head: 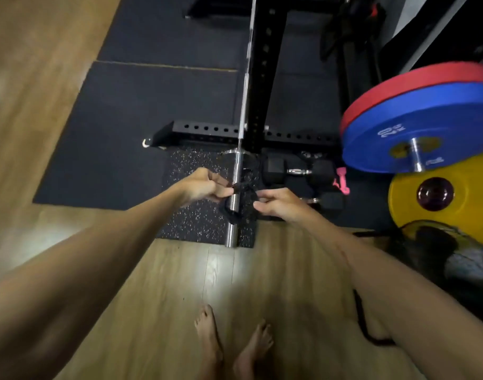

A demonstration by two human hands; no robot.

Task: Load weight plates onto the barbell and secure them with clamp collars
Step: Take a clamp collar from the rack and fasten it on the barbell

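Note:
The barbell's chrome sleeve (233, 231) points toward me from the black rack, with no plate on it. A black clamp collar (244, 204) sits around the sleeve near its middle. My left hand (204, 186) pinches the collar's lever from the left. On the collar's right side, my right hand (280, 204) has its fingers closed on the collar. A blue plate (393, 133) and a red plate (415, 83) hang on a storage peg at the right, and a yellow plate (407, 207) stands below them.
The black rack upright (265, 78) and its base beam (207, 130) stand on dark rubber mats. Black hex dumbbells (297, 171) and a pink object (342, 183) lie right of the sleeve. My bare feet (229, 344) stand on the wood floor.

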